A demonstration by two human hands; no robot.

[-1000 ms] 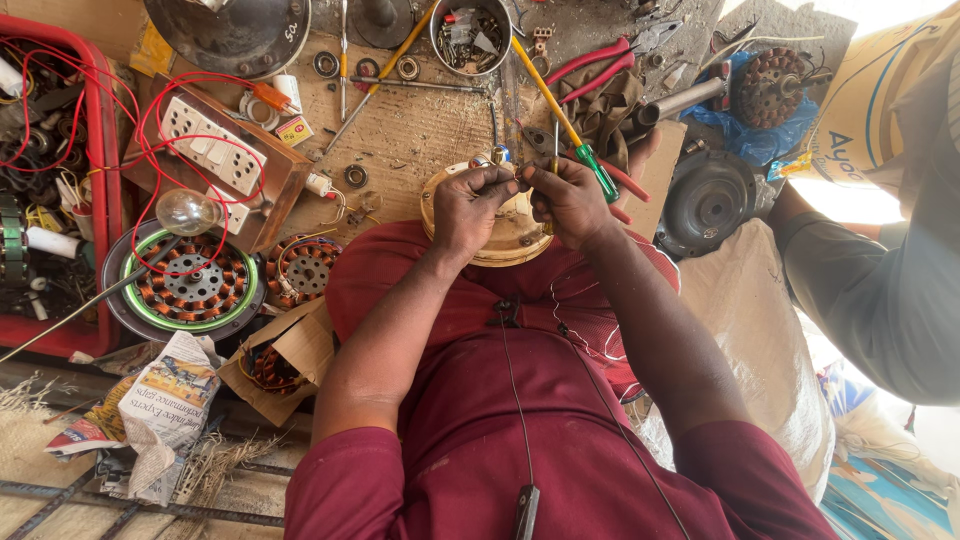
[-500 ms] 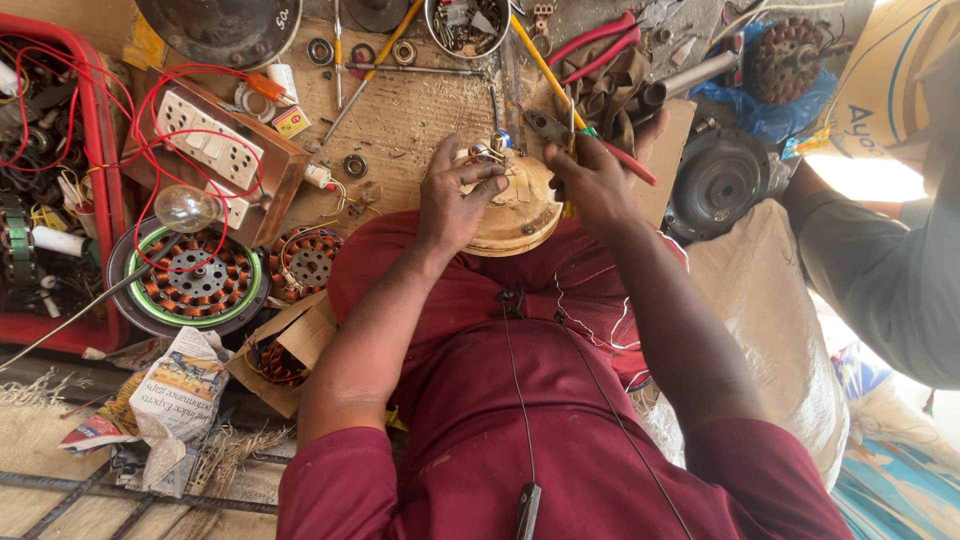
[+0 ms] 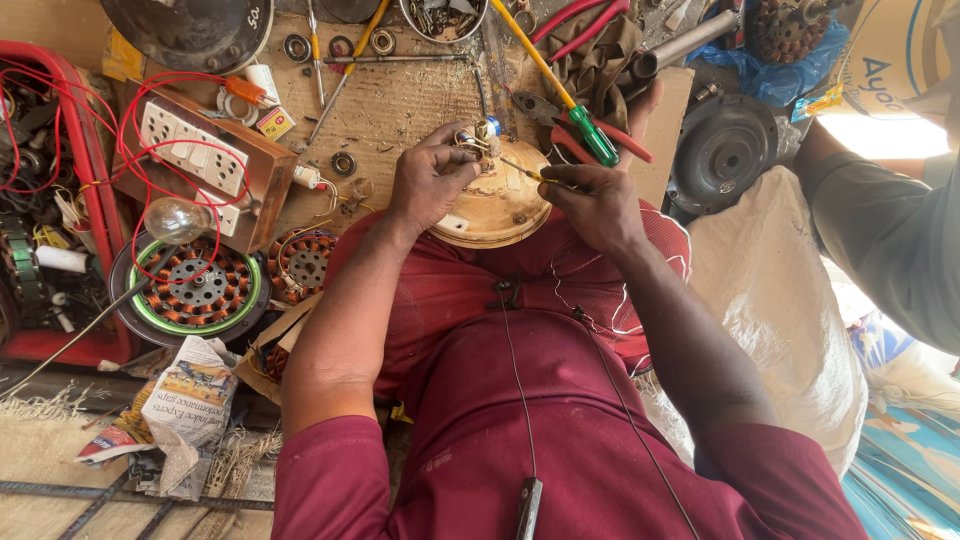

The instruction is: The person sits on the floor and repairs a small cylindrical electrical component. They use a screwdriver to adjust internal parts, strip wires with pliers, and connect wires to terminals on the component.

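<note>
The left hand (image 3: 432,182) pinches a small bundle of wires (image 3: 478,138) at the top of the cream fan motor housing (image 3: 490,205), steadying them. The right hand (image 3: 598,205) grips a thin yellow-handled tool (image 3: 530,173), tip aimed at those wires. The housing rests on the lap, under both hands. Beyond lie a green-handled screwdriver (image 3: 590,135), a socket board (image 3: 205,165) and a wound stator (image 3: 195,287).
</note>
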